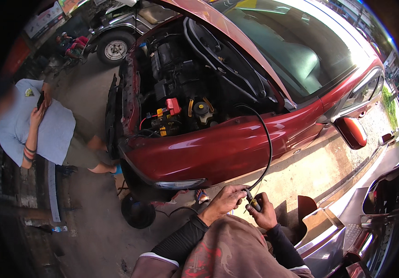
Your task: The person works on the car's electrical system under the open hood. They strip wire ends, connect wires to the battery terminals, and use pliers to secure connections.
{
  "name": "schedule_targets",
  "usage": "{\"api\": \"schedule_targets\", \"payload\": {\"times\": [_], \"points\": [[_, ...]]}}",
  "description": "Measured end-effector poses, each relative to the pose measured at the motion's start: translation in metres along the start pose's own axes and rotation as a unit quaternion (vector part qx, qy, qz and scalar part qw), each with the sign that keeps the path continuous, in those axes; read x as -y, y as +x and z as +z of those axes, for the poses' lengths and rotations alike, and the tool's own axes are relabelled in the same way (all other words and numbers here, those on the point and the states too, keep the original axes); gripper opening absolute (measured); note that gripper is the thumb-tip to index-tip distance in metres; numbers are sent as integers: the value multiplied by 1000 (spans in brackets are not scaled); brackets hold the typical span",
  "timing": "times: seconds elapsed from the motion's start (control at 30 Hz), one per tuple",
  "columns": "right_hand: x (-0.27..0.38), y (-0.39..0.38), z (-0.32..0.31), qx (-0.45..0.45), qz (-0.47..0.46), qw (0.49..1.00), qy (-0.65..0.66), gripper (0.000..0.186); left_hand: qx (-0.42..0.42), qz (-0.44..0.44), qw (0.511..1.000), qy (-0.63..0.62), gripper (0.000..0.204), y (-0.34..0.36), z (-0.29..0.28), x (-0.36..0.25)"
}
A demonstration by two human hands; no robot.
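Observation:
A black cable [270,143] arches out of the engine bay of a red car [218,155], over the fender and down to my hands. My left hand [227,202] is closed, pinching the cable close to its lower end. Beside it, my right hand [265,214] grips a short dark cylindrical piece with a yellowish part [255,204]. The piece sits at the cable's end, between my two hands. Fingers cover much of it, so I cannot tell exactly what it is or whether it is joined to the cable.
The raised hood exposes the engine [174,62] and a red battery terminal cover [173,106]. A person in a light shirt [46,123] stands left, holding a phone. Near the front bumper lies a dark round object [138,211] with a cord. Detached car body panels [324,229] lie at right.

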State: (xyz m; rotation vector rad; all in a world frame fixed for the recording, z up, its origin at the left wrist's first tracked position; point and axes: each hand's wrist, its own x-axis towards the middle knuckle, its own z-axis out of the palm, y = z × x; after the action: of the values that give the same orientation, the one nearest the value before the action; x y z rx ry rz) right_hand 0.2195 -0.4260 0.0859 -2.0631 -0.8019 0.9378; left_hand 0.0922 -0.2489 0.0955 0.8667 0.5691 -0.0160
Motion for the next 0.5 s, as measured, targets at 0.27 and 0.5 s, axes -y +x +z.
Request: {"api": "schedule_targets", "payload": {"times": [0.27,0.5], "points": [[-94,-7,43,49,57,997,33,37,-68,106,933,337,38,40,5,63],[-110,-5,-22,263,98,877,-390,54,-122,84,916,372,35,31,-7,70]]}}
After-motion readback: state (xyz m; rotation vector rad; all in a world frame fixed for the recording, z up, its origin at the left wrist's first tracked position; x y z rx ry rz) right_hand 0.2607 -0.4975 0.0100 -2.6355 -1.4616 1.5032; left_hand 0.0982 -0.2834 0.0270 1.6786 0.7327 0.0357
